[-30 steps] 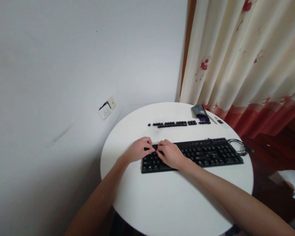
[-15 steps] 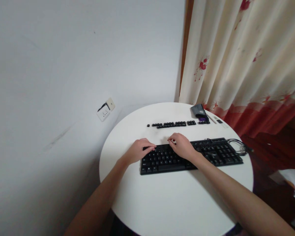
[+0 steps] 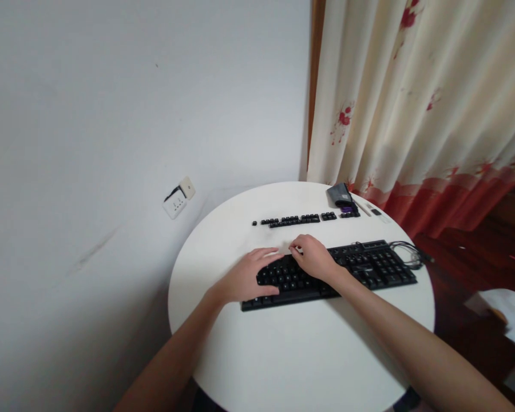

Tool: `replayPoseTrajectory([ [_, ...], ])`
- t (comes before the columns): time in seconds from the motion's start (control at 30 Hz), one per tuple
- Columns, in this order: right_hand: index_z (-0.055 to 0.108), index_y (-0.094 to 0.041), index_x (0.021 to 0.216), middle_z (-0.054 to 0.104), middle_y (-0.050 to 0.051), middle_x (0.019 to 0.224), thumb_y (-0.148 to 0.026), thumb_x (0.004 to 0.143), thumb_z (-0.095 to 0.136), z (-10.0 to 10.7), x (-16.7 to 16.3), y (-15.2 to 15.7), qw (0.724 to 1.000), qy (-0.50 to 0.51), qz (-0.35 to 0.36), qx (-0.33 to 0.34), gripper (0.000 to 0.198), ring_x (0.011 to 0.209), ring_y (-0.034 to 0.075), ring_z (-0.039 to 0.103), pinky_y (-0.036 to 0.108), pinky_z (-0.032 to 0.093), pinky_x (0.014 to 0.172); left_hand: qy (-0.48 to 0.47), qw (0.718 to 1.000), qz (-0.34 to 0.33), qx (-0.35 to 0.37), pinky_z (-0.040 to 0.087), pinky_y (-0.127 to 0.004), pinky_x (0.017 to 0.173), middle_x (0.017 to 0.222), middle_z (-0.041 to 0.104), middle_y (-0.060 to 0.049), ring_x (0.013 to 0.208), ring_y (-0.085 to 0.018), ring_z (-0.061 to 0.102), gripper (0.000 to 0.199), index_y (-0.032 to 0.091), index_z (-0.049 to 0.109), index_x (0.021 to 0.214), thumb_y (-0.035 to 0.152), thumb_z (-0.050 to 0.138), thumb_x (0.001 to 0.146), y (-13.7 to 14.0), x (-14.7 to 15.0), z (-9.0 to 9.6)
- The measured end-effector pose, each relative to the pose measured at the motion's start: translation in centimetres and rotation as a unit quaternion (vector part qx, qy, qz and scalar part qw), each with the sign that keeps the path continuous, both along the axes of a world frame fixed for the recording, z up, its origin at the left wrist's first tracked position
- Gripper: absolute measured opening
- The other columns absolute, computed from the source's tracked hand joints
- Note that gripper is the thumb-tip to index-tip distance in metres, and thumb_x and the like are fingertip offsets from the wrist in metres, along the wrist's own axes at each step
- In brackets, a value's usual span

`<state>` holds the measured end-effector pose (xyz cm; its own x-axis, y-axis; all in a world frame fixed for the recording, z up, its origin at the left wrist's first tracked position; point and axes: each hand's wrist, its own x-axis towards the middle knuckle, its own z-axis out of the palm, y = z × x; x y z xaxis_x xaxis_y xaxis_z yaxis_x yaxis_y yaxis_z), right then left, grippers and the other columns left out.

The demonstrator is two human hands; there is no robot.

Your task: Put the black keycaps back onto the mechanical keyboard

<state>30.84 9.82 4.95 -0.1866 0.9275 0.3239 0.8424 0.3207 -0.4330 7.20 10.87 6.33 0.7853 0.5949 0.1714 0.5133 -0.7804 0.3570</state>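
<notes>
A black computer keyboard (image 3: 292, 293) lies on the round white table. Over its left end spreads my left hand (image 3: 251, 276), open, with thumb and fingers wide apart above the keys. My right hand (image 3: 312, 258) is at the keyboard's back edge, left of its middle, with thumb and fingertips pinched together. Whatever is between those fingertips, if anything, is too small to make out. Behind the keyboard, loose black keycaps (image 3: 294, 220) stand in a broken row, with a single keycap (image 3: 254, 223) at the row's left end.
On the round table (image 3: 283, 355), a dark grey pouch (image 3: 339, 195) and small items lie at the back right. A coiled cable (image 3: 407, 254) sits at the keyboard's right end. The wall (image 3: 111, 114) with a socket (image 3: 174, 204) borders the left; a curtain (image 3: 390, 114) hangs behind.
My left hand has opened from a pinch at the keyboard's back left and spread over its left end. My right hand stays pinched in nearly the same spot. The view has shifted slightly.
</notes>
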Motion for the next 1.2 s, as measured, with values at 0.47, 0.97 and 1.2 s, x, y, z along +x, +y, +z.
replayPoseTrajectory([
  [0.47,0.071,-0.018,0.09,0.069,0.008,0.093,-0.021,0.093,0.051,0.2,-0.1,0.1,1.0,-0.013,-0.004,-0.012,0.021,0.093,0.02,0.06,0.028,0.042,0.085,0.094,0.995,0.001,0.02,0.032,-0.051,0.112,0.15,0.036,-0.013,0.135,-0.038,0.035,0.11,0.032,0.024,0.153,0.05,0.081,0.06,-0.8,0.5,-0.9],
  [0.97,0.071,-0.018,0.09,0.069,0.008,0.092,-0.02,0.092,0.051,0.6,0.4,0.1,1.0,0.002,-0.006,0.008,0.02,0.093,0.02,0.06,0.029,0.042,0.085,-0.06,0.992,0.102,0.042,0.04,-0.041,0.105,0.128,0.061,-0.009,0.117,-0.024,0.055,0.045,0.024,0.056,0.134,0.045,0.048,0.095,4.7,-0.1,0.5],
  [1.2,0.071,-0.016,0.098,0.068,0.009,0.095,-0.019,0.092,0.05,0.0,0.2,0.9,1.0,0.008,-0.017,-0.004,0.022,0.091,0.019,0.061,0.028,0.043,0.086,-0.003,0.982,0.166,0.092,0.049,-0.033,0.082,0.094,0.071,-0.008,0.087,-0.023,0.064,0.03,0.018,0.073,0.112,0.029,0.054,0.091,11.9,2.5,-0.1],
])
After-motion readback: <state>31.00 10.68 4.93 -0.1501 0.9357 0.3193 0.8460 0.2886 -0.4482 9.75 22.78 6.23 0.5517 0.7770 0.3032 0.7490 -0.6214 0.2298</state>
